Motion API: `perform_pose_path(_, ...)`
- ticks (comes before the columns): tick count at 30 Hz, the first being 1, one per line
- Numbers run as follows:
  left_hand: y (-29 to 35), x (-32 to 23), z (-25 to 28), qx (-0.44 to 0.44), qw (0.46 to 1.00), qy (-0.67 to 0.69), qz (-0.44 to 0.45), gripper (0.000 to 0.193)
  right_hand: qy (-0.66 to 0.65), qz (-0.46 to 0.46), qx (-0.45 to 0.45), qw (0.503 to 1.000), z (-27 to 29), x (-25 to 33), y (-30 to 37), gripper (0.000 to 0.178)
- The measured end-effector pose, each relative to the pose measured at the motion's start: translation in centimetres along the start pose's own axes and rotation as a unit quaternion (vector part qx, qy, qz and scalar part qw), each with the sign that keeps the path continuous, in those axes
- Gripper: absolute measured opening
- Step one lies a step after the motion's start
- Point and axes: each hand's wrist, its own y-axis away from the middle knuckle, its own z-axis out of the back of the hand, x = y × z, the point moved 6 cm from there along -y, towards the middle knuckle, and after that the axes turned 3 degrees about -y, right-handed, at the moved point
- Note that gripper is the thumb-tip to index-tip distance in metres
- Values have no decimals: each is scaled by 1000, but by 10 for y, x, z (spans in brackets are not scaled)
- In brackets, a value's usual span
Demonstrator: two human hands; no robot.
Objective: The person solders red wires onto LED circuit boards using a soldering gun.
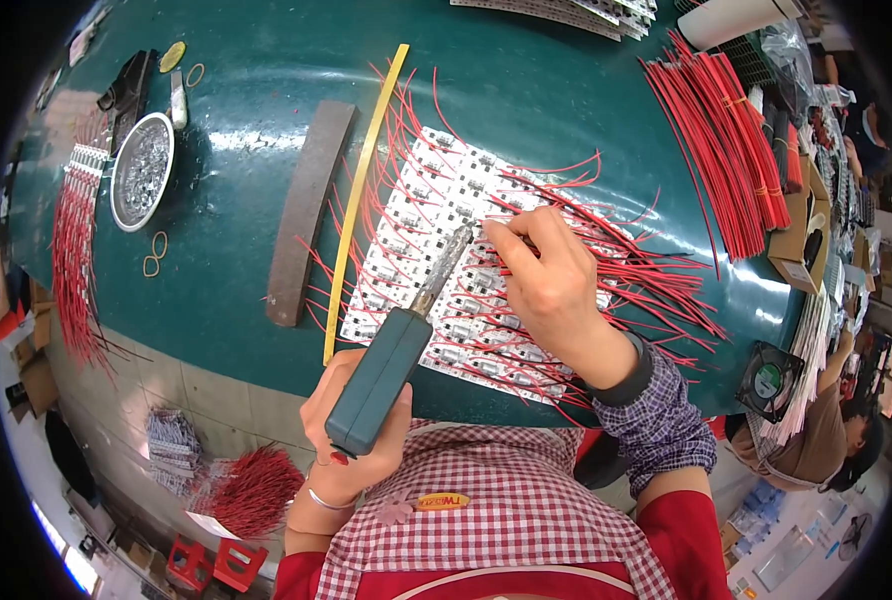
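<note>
My left hand (351,430) is wrapped round the dark green handle of a soldering gun (381,375). The tool slants up and away, its metal tip at the middle of a white sheet of small circuit boards (406,215). Just right of the tip, my right hand (551,280) has thumb and forefinger pinched together over the boards, apparently on a thin red wire; the fingertips partly hide it. Thin red wires (656,285) fan out from the sheet's right side under and past my right hand, and more stick out along its left side.
Left of the boards lie a yellow strip (366,190) and a brown flat bar (311,215). Farther left are a white bowl (116,190) of small metallic bits and a wired board bundle (74,230). Red wire bundles (721,150) and a black fan (769,380) sit at right.
</note>
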Motion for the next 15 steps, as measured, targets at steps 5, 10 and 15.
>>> perform_pose_path(5, -6, -8, -1, 6, 1000, -12, -2, 21, -18, -4, 1, 1000, 0, -1, 1, 28)
perform_pose_path(10, -5, -5, -3, 9, 1000, 12, 26, 20, -14, 5, 7, 1000, 0, 0, 1, 26)
perform_pose_path(15, -8, -9, -2, 22, 1000, 8, 16, 21, 9, 22, 11, 1000, -1, 2, 0, 25)
